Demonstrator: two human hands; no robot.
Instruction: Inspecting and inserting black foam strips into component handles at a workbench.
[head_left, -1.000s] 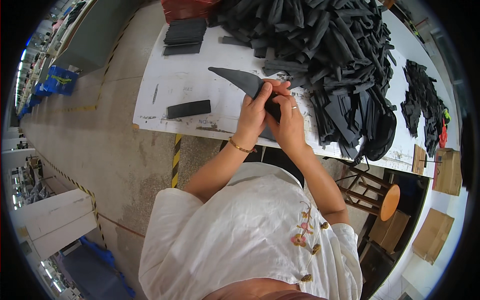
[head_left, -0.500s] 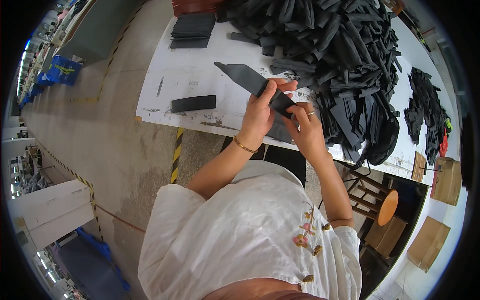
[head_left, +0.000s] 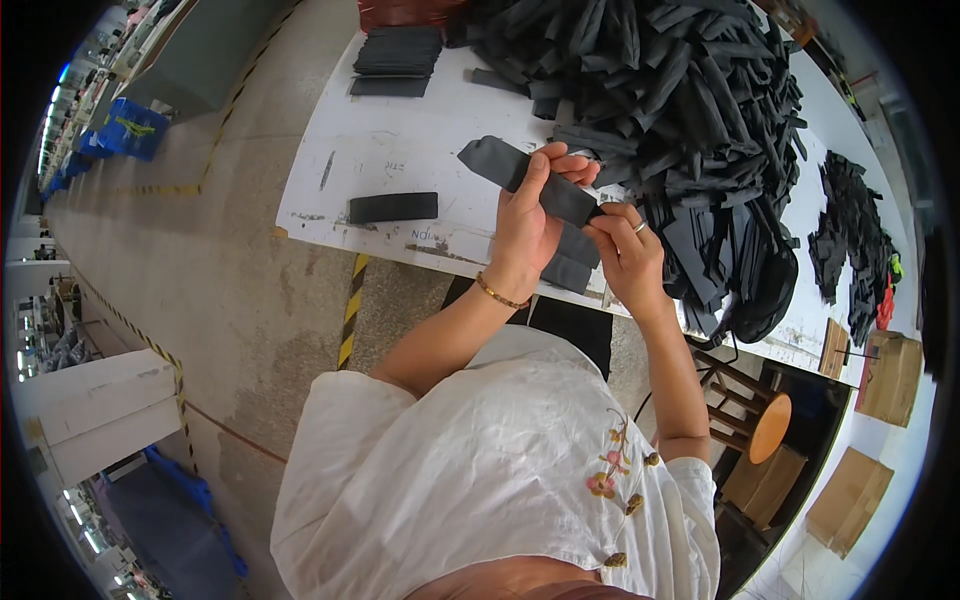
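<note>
Both hands raised over the near edge of the white surface (head_left: 400, 150), forearms coming up from the lower part of the view, elbows bent.

Left hand (head_left: 528, 225): back of hand toward the camera, fingers closed around the middle of a long dark fabric strip (head_left: 530, 180), thumb on top; beaded bracelet (head_left: 500, 295) at the wrist.

Right hand (head_left: 625, 255): just right of the left hand, fingers pinched on the strip's right end; ring (head_left: 640, 227) on one finger.

Strip: held above the surface, slanting from upper left down to the right, its free left end sticking out beyond the left hand. A second dark piece (head_left: 570, 260) hangs below, between the hands; whether it is joined to the strip cannot be told, as the left hand covers that part.

Large heap of black strips (head_left: 690, 110): beyond and right of the hands, reaching the surface's edge. Single dark strip (head_left: 393, 207): flat on the surface, left of the left hand. Neat stack of dark pieces (head_left: 395, 55): far left of the hands. Smaller black pile (head_left: 850, 240): far right, bent by the lens, detail unclear.

Palms and fingertips of both hands are mostly hidden.
</note>
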